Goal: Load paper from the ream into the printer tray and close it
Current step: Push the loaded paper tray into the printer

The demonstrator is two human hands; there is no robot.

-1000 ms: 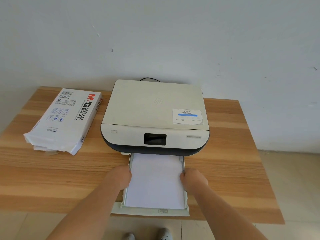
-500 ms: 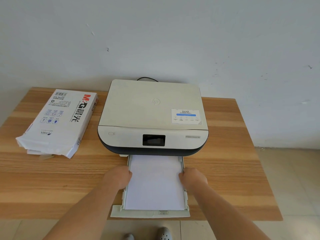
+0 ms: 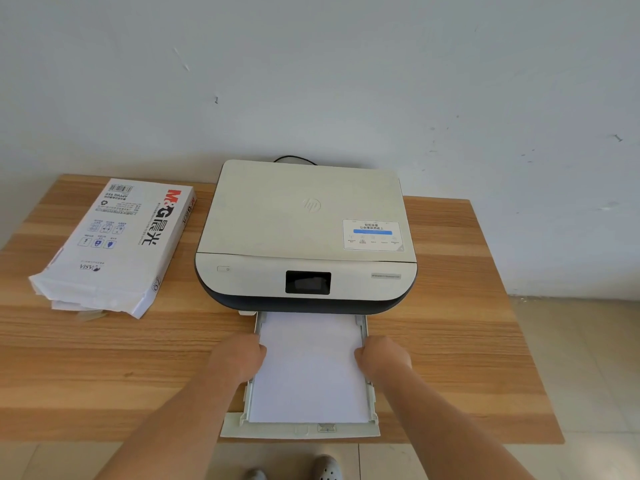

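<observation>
**Two hands at the tray, paper in, tray not yet shut**

Both hands sit at the sides of the tray (image 3: 300,432), pulled out from the front of the printer (image 3: 304,237). The left hand (image 3: 239,356) and right hand (image 3: 382,355) are curled against its side rails; whether they clamp them I cannot tell. A flat stack of paper (image 3: 308,368) fills the tray. A skewed push could jam the tray or buckle the sheets. The opened ream (image 3: 110,244) lies left of the printer, sheets showing at its torn end.
</observation>
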